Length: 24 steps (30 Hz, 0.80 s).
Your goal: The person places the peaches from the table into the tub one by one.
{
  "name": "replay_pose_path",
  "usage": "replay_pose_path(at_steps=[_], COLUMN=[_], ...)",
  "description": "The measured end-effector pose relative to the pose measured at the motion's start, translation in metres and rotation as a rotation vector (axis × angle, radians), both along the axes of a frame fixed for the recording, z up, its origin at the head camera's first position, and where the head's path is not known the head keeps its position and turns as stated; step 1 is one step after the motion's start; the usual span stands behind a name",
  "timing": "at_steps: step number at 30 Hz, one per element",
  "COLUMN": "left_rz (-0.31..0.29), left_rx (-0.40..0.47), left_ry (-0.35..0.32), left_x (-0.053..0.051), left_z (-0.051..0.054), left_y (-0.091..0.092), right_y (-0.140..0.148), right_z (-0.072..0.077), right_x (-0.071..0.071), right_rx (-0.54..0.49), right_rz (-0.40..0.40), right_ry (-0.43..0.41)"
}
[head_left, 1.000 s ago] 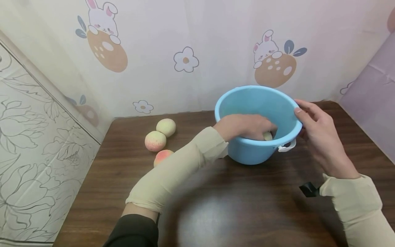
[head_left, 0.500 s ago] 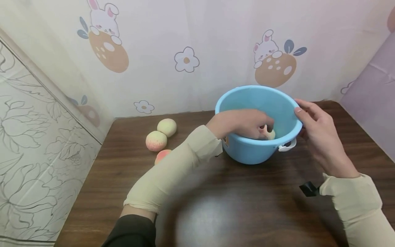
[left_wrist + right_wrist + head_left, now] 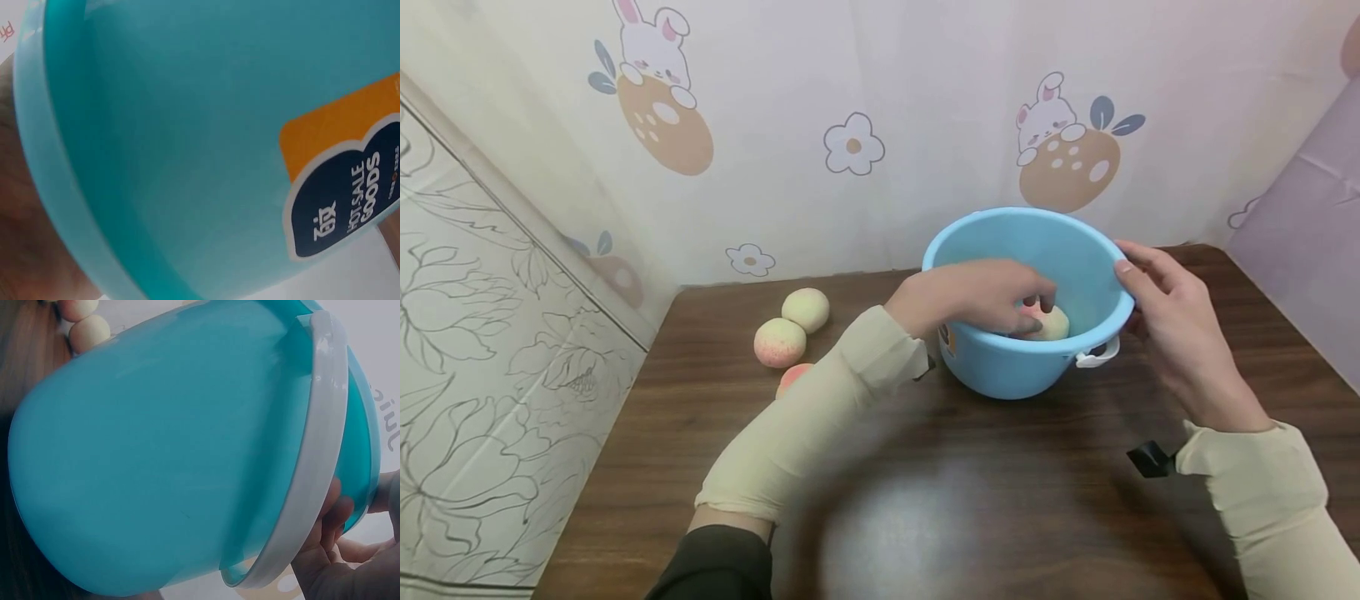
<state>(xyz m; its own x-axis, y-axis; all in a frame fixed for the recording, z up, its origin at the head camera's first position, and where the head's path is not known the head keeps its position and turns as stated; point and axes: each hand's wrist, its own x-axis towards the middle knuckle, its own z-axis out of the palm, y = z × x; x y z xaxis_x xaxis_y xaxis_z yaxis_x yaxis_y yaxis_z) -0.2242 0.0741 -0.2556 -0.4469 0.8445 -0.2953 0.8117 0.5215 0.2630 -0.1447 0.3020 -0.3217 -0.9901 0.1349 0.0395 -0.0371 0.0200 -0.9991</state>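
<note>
A blue bucket (image 3: 1011, 367) stands on the table, its outer wall with a label (image 3: 337, 187) filling the left wrist view. Inside it lies a pale pink-and-cream peach (image 3: 1054, 323). My left hand (image 3: 981, 293) reaches over the near left rim, its spread fingers at the peach; whether they touch it I cannot tell. At the right rim my right hand (image 3: 1187, 333) grips the edge, thumb on top and fingers outside. The right wrist view shows those fingers (image 3: 334, 519) beside the white handle (image 3: 312, 456).
Two peaches (image 3: 779, 342) (image 3: 806, 311) lie together on the table's left side, with a redder one (image 3: 793, 377) partly behind my left forearm. A patterned curtain (image 3: 925, 125) hangs behind the table (image 3: 1000, 500). A black tab (image 3: 1151, 459) is by my right cuff.
My left hand has lifted slightly and shifted left, its fingers opening from around the peach, which now shows more inside the bucket. The right hand has kept its hold on the rim.
</note>
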Motion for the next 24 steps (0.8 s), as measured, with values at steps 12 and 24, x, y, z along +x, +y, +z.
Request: replay_pose_path(at_steps=[12, 24], left_rz=[0.029, 0.104], left_rx=[0.009, -0.003], left_ry=[0.105, 0.346], left_x=[0.003, 0.011], left_z=[0.004, 0.007], left_y=[-0.015, -0.034], right_y=[-0.001, -0.002], right_z=[-0.001, -0.002], right_x=[0.000, 0.000], right_rx=[0.027, 0.024], right_rz=[-0.017, -0.018], right_ry=[-0.001, 0.003])
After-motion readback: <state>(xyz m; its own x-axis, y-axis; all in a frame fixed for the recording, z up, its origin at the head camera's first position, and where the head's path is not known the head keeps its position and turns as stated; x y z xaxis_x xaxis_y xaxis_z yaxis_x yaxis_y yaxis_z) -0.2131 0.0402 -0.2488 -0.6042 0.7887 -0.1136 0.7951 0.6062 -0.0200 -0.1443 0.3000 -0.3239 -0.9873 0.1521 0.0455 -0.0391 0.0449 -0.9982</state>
